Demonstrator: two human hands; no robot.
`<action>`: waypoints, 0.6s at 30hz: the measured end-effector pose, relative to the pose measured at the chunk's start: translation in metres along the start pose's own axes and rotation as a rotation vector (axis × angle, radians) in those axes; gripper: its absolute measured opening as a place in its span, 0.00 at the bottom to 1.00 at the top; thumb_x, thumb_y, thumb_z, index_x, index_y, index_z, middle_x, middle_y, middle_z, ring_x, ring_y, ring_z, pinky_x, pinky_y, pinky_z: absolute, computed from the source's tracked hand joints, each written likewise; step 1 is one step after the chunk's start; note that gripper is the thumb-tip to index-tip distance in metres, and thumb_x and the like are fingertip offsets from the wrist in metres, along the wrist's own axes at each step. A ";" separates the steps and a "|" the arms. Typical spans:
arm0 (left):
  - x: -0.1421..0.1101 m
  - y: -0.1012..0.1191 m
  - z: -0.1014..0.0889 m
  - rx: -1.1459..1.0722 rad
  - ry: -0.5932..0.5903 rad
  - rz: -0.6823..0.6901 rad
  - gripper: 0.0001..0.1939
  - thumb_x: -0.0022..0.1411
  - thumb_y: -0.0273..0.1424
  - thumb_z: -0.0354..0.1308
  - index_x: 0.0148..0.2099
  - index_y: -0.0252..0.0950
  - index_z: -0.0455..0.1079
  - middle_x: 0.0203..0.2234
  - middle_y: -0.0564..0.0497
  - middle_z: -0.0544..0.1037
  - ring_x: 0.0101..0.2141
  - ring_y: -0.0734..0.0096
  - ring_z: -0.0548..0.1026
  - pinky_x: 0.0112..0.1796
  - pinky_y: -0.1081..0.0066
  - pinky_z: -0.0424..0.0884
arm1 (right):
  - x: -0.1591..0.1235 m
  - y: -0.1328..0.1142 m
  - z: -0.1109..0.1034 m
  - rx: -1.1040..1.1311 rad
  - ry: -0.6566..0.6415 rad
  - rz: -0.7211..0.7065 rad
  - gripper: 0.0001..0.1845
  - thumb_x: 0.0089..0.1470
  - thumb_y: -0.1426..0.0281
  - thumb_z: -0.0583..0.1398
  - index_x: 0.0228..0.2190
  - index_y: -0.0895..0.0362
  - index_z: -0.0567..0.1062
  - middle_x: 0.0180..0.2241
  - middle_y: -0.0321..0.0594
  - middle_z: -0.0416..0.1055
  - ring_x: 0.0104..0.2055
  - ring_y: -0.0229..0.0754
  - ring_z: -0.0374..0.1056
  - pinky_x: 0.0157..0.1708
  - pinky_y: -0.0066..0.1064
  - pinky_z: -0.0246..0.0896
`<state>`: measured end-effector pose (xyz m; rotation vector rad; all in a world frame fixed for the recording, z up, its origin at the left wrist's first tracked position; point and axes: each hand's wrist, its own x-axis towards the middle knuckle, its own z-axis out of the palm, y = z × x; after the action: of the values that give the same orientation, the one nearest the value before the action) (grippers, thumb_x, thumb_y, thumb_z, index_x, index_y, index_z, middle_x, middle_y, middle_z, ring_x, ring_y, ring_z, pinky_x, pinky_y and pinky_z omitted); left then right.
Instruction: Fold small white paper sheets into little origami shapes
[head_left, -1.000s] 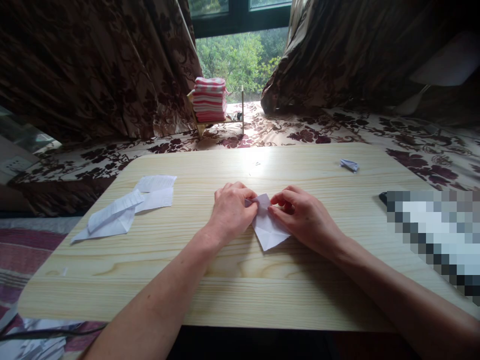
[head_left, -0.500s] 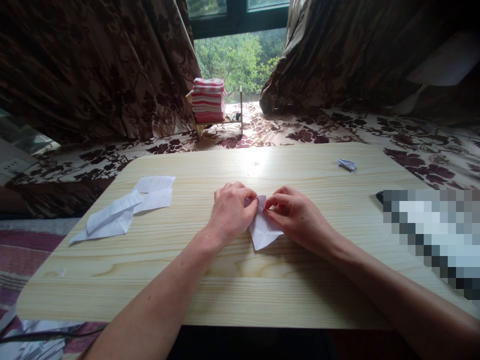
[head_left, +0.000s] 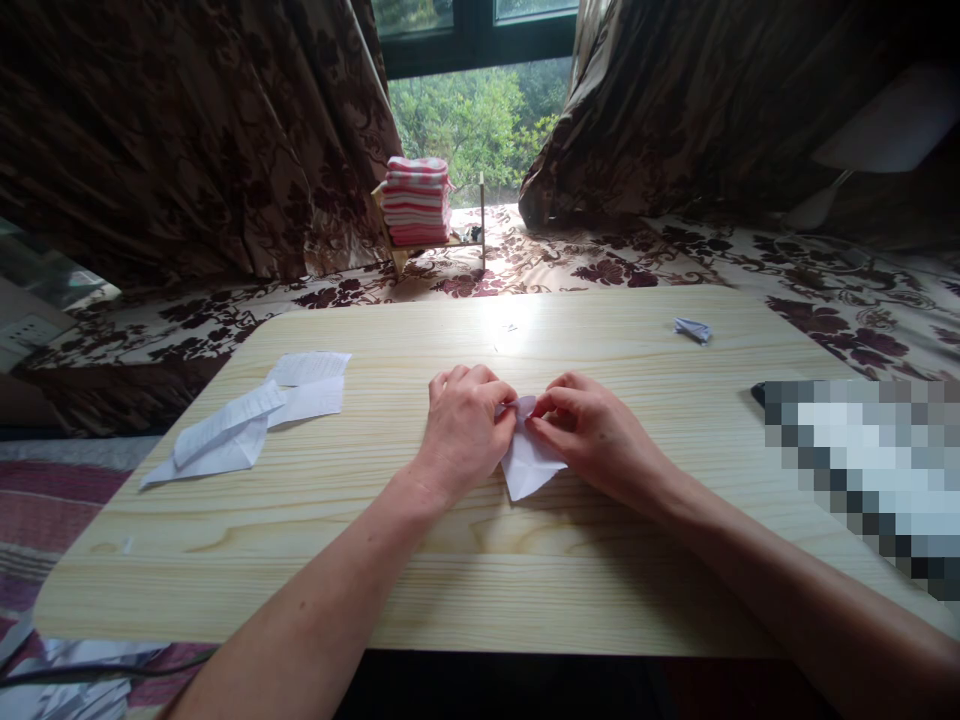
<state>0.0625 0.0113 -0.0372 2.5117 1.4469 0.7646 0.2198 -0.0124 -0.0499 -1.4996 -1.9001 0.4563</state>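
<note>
A small creased sheet of white paper (head_left: 529,470) is between my hands over the middle of the table, with its lower corner pointing toward me. My left hand (head_left: 469,425) pinches its upper left part between thumb and fingers. From the other side, my right hand (head_left: 581,425) grips the upper right part with thumb and forefinger. The paper's top is bent up between the fingertips, and the fingers partly hide its folds.
On the wooden table (head_left: 300,570), loose paper pieces (head_left: 225,435) lie at the left and a small folded paper (head_left: 693,330) at the back right. A pixelated dark-edged object (head_left: 870,480) covers the right edge. Behind stands a rack with folded pink-white cloths (head_left: 418,202).
The top of the paper has bent down slightly between my fingertips. Both hands stay in nearly the same place.
</note>
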 end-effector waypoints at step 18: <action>-0.001 0.002 0.000 0.117 0.042 0.104 0.06 0.59 0.29 0.56 0.31 0.37 0.73 0.31 0.52 0.76 0.37 0.65 0.68 0.49 0.56 0.57 | 0.000 -0.002 -0.002 -0.032 0.001 0.019 0.06 0.48 0.71 0.60 0.22 0.57 0.74 0.28 0.38 0.68 0.29 0.38 0.64 0.29 0.29 0.57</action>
<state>0.0637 0.0095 -0.0370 2.6928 1.4235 0.7754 0.2191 -0.0129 -0.0473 -1.5391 -1.9019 0.4355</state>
